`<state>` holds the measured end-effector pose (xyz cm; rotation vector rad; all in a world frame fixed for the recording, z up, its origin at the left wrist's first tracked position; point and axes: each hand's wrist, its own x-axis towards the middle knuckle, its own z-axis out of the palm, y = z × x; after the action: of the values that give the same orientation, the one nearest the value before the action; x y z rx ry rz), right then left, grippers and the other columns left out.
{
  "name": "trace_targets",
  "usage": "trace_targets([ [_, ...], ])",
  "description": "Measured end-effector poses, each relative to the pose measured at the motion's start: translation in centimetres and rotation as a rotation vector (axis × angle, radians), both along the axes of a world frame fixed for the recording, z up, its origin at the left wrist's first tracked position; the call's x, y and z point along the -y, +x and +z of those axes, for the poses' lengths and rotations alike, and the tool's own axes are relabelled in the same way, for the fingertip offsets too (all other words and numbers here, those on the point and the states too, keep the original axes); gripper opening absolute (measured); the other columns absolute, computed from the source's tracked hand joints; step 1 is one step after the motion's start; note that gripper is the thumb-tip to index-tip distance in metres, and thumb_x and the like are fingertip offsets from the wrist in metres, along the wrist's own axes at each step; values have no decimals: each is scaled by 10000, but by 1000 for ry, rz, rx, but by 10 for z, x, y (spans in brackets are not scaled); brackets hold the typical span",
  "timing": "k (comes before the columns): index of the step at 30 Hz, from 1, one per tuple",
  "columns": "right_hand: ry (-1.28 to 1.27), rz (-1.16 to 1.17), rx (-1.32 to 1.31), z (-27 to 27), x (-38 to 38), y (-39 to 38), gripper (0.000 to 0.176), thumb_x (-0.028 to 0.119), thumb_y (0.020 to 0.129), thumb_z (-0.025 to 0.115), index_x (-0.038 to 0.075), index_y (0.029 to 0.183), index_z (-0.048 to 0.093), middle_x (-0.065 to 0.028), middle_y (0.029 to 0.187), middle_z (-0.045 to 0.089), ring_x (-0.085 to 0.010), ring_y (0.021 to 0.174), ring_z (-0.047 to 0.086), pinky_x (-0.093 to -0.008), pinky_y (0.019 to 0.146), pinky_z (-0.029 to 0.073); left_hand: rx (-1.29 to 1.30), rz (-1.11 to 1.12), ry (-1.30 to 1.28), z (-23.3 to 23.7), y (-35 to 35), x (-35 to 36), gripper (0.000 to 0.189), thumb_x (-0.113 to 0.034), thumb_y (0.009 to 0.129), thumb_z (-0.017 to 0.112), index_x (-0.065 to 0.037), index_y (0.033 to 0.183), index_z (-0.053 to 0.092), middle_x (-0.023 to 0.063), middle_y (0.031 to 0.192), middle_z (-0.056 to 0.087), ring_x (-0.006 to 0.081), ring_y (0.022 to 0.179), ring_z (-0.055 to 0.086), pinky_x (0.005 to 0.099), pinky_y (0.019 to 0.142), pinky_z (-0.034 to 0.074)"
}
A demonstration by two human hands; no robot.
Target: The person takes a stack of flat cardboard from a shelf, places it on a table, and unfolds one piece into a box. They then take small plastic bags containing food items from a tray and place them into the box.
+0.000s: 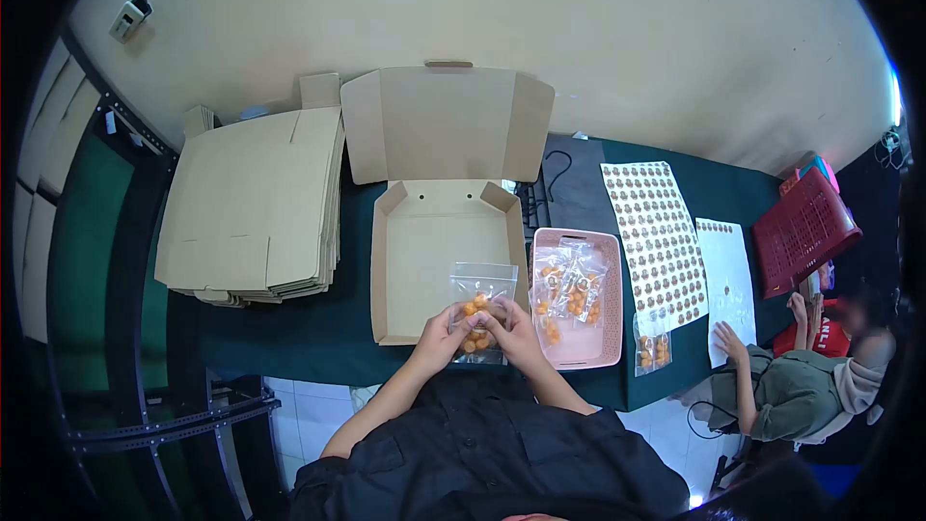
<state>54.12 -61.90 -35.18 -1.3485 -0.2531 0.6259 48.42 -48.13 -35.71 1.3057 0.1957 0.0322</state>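
Note:
Both my hands hold one clear zip bag (482, 280) with small orange round pieces, in front of an open cardboard box (424, 232). My left hand (444, 336) grips the bag's left side, and my right hand (513, 333) grips its right side, thumbs close together over the front. The bag's top stands flat above my fingers and overlaps the box's lower right part. Just right of my right hand, a pink basket (579, 352) contains several similar clear bags (582, 294).
Flattened cardboard boxes (231, 203) are stacked at left. Right of the basket lie a sticker sheet (656, 232), another filled bag (653, 352) and a second sheet (728, 280). A person (805, 391) rests a hand there, near a dark red basket (805, 232).

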Motion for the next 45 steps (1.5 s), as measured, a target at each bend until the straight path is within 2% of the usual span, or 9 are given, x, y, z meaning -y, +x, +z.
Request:
trace_targets([
  [6,-6,12,-102,9,-1,1,366,155,862,549,-50,1148,448,-86,980,586,-114,938,535,-232,801,432,-31,-26,51,-11,-5,-7,329,-260,913,449,17,1085,494,44,896,569,80,770,557,199,651,446],
  [12,-9,16,-184,-6,5,12,370,150,848,568,-56,1135,461,-76,970,589,-113,886,554,-236,793,442,-206,-57,-198,-14,-7,-5,404,-286,903,469,16,1168,432,63,983,548,84,864,544,222,719,449],
  [14,7,24,-132,4,5,8,361,158,846,570,-51,1123,470,-78,964,591,-114,876,560,-234,784,447,15,-71,1,-16,-2,2,429,-216,881,517,33,1198,371,107,1043,536,111,876,562,228,728,462],
  [23,68,-121,-303,-7,11,7,337,170,844,571,-25,1099,469,-94,964,597,-123,863,576,-215,747,454,35,-186,131,-11,-4,9,538,-134,792,639,42,1201,337,134,1099,504,155,874,585,252,709,484],
  [25,88,-129,-375,-9,11,10,346,170,846,570,-26,1110,462,-92,965,595,-123,868,572,-215,746,453,-40,-198,136,-7,-1,10,514,-160,800,633,37,1186,355,120,1088,513,150,848,589,249,691,487],
  [28,-80,-61,-119,-8,9,2,348,195,865,544,-28,1120,464,-86,996,582,-122,894,562,-232,766,453,-36,1,-30,-17,5,13,370,-204,861,554,34,1114,425,103,1006,547,124,810,578,236,676,485],
  [35,17,-12,-143,-15,11,-1,375,219,899,483,-24,1181,438,-82,1061,552,-118,949,538,-242,820,434,-112,-24,-36,-4,4,10,282,-213,904,477,24,1056,476,68,888,567,93,813,554,221,687,478],
  [40,129,-31,-269,-18,6,-1,406,198,899,479,-16,1236,402,-81,1059,551,-111,940,533,-242,814,435,-116,-3,-97,-21,5,0,292,-237,918,442,12,1067,467,58,892,558,96,810,556,237,694,479],
  [45,119,-147,-161,-1,-2,-7,313,189,878,515,-9,1119,484,-60,997,564,-103,903,533,-230,756,444,-67,-94,0,-9,7,4,289,-189,901,473,7,1105,412,69,964,536,112,825,570,253,703,481],
])
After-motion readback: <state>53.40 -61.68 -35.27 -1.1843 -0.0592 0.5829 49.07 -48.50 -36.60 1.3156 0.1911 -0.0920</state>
